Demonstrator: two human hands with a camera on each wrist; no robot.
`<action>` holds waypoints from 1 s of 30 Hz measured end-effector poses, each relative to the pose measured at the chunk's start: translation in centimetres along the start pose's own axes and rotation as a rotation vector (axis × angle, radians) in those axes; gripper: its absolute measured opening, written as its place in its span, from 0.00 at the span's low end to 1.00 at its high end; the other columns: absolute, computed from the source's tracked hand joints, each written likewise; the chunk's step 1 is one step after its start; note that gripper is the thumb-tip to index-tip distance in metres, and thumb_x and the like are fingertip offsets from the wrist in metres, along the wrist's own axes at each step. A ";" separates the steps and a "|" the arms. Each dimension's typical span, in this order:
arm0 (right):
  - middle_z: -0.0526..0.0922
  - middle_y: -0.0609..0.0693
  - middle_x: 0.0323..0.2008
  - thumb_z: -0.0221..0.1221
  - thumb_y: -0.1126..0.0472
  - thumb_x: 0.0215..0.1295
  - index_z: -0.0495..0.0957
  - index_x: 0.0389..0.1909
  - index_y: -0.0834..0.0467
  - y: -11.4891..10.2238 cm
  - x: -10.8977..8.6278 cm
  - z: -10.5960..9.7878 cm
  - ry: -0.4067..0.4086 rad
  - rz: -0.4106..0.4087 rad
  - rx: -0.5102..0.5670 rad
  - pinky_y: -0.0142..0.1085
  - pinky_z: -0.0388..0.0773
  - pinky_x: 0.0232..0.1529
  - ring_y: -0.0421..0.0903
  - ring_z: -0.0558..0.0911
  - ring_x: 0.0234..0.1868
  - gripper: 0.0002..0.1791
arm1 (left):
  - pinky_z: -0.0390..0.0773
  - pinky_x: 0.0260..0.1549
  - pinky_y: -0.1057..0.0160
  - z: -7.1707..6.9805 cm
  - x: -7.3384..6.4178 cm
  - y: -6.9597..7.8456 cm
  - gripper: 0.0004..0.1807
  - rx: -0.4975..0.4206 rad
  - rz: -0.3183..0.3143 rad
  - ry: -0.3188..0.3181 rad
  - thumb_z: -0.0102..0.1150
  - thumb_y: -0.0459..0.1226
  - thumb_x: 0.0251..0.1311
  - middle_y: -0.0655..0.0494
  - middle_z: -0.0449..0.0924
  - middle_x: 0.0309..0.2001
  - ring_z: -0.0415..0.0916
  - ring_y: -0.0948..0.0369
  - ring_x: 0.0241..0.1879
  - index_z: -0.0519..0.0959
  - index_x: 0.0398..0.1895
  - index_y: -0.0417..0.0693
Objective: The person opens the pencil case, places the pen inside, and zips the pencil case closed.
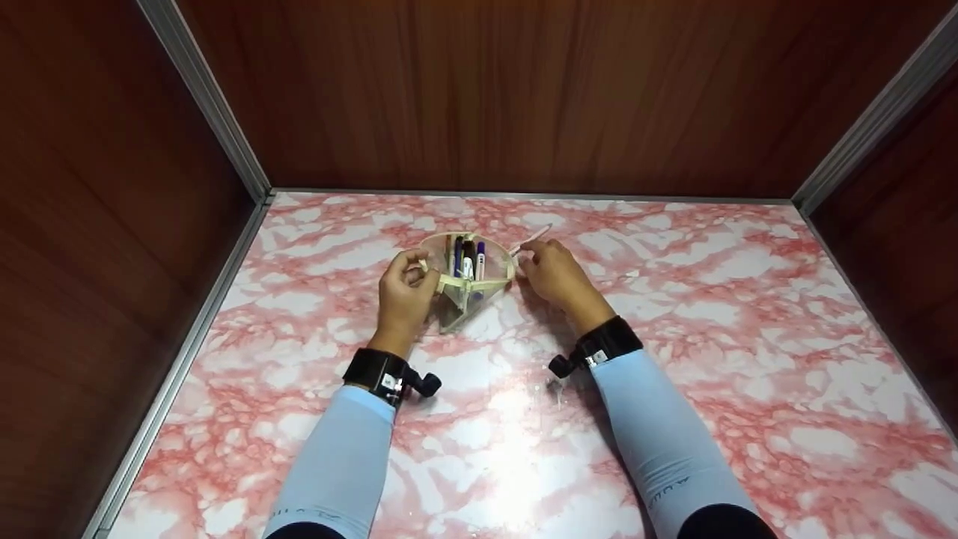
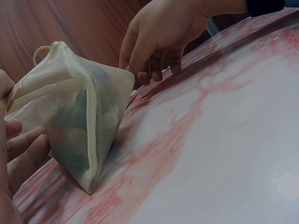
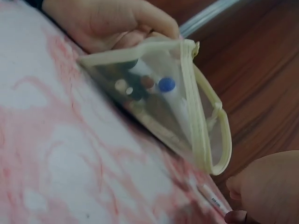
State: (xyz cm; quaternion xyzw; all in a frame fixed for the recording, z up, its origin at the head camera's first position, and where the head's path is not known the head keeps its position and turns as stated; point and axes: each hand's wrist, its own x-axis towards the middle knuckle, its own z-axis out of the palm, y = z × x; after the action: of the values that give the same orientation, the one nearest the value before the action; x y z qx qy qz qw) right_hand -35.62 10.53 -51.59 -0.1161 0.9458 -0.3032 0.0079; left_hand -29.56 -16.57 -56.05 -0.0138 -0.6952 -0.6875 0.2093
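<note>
A cream mesh zip pouch stands unzipped, its mouth spread wide. Several pens and markers stand inside, among them a purple-capped marker; their ends show through the mesh, one round and blue. My left hand grips the left side of the pouch's rim between thumb and fingers. Beyond the right side of the pouch, a slim pale pink pen with small dark print lies low along the table. My right hand has bent fingers and pinches this pen at its fingertips; the pouch partly hides them in the left wrist view.
The table has a red-and-white marbled top. Dark wood panels enclose it at the back and sides, with metal strips at the corners. Each wrist wears a black camera band above a light blue sleeve.
</note>
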 end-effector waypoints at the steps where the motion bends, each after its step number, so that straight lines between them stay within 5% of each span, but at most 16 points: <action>1: 0.81 0.69 0.65 0.57 0.54 0.87 0.79 0.76 0.60 0.1 0.0 0.1 -0.009 -0.002 -0.016 0.60 0.77 0.74 0.66 0.81 0.68 0.25 | 0.91 0.40 0.67 0.1 0.0 0.0 0.18 -0.006 -0.003 -0.001 0.70 0.28 0.70 0.38 0.88 0.51 0.91 0.55 0.47 0.84 0.60 0.33; 18: 0.71 0.70 0.71 0.49 0.41 0.91 0.60 0.92 0.40 0.7 1.1 0.3 -0.129 0.048 -0.160 0.63 0.75 0.77 0.67 0.76 0.72 0.34 | 0.92 0.42 0.65 0.0 0.0 -0.1 0.17 0.002 -0.027 -0.005 0.71 0.30 0.72 0.42 0.88 0.52 0.90 0.58 0.47 0.85 0.61 0.37; 23: 0.71 0.71 0.76 0.45 0.41 0.93 0.67 0.89 0.45 0.5 1.6 0.2 -0.135 0.003 -0.212 0.64 0.74 0.78 0.70 0.76 0.76 0.32 | 0.92 0.45 0.65 -0.1 0.0 -0.2 0.16 0.011 -0.002 0.001 0.71 0.30 0.71 0.42 0.89 0.52 0.91 0.57 0.47 0.85 0.60 0.37; 30: 0.78 0.66 0.66 0.50 0.44 0.91 0.82 0.69 0.60 1.2 1.7 -0.1 -0.041 0.047 -0.149 0.60 0.80 0.71 0.65 0.85 0.64 0.26 | 0.90 0.47 0.68 0.0 0.2 -0.2 0.16 0.008 0.016 -0.003 0.70 0.29 0.71 0.41 0.88 0.52 0.90 0.62 0.46 0.85 0.59 0.36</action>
State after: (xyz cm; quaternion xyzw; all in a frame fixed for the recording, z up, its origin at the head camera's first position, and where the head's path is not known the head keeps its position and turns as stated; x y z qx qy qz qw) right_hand -37.56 11.16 -52.14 -0.1003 0.9679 -0.2291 0.0256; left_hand -29.77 -16.62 -56.18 -0.0196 -0.6981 -0.6830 0.2140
